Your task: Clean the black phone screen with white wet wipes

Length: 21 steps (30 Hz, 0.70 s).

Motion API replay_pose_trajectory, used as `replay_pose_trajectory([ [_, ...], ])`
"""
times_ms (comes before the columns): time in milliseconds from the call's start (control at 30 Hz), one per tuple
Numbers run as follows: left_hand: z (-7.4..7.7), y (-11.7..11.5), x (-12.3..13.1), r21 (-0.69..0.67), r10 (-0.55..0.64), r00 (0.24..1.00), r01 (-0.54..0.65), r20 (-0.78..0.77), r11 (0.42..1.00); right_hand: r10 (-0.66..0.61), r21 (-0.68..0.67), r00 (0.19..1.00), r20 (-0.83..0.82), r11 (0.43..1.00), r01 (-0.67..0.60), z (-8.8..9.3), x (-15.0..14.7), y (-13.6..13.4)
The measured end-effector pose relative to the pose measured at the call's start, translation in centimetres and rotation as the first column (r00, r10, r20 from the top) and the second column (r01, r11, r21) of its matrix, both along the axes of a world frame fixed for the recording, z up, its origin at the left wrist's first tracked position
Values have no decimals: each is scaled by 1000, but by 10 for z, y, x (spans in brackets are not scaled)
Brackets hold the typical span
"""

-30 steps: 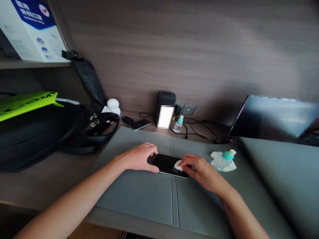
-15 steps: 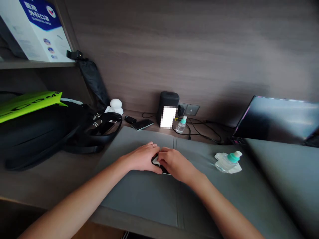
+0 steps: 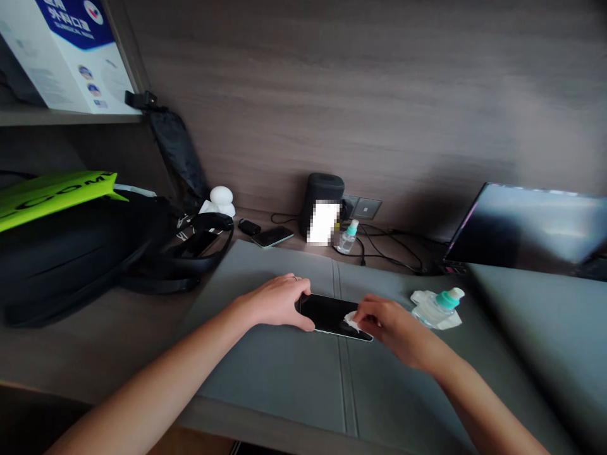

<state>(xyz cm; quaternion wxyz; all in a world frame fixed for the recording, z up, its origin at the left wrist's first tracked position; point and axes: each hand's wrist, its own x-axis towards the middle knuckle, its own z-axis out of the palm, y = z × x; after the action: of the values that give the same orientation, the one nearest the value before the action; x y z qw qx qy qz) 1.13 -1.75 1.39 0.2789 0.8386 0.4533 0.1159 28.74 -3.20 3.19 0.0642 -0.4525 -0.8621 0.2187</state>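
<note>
A black smartphone (image 3: 327, 313) lies screen up on the grey desk mat (image 3: 279, 366). Around its left end my left hand (image 3: 279, 304) is closed, thumb on the near edge and fingers on the far edge. My right hand (image 3: 391, 322) pinches a crumpled white tissue (image 3: 351, 320) and presses it on the screen near the phone's right end. Part of that end is hidden behind the right hand. To the right of this hand, a clear spray bottle (image 3: 434, 309) with a teal collar stands on a white folded tissue (image 3: 450, 322).
At the back are a second phone (image 3: 272, 236), a black speaker (image 3: 325, 186), a smaller spray bottle (image 3: 347, 239) and loose cables (image 3: 389, 253). A black backpack (image 3: 71, 259) occupies the left. A laptop screen (image 3: 531, 230) stands at the right.
My right hand has slid the tissue rightward along the screen, from beside the left hand to the phone's right end. My left hand keeps its hold, and more of the screen shows.
</note>
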Motion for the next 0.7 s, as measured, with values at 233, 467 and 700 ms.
replay_pose_trajectory([
  [233, -2, 0, 3, 21, 9, 999, -8, -38, 1000, 107, 27, 993, -43, 994, -106, -5, -63, 13],
  [467, -2, -2, 2, 0, 42, 998, -42, -45, 999, 86, 116, 992, -91, 990, -75, -14, -66, 8],
  [700, 2, -1, -1, -43, 13, 1000, -14, -20, 999, -41, 102, 995, -90, 994, 50, -11, 7, 0],
])
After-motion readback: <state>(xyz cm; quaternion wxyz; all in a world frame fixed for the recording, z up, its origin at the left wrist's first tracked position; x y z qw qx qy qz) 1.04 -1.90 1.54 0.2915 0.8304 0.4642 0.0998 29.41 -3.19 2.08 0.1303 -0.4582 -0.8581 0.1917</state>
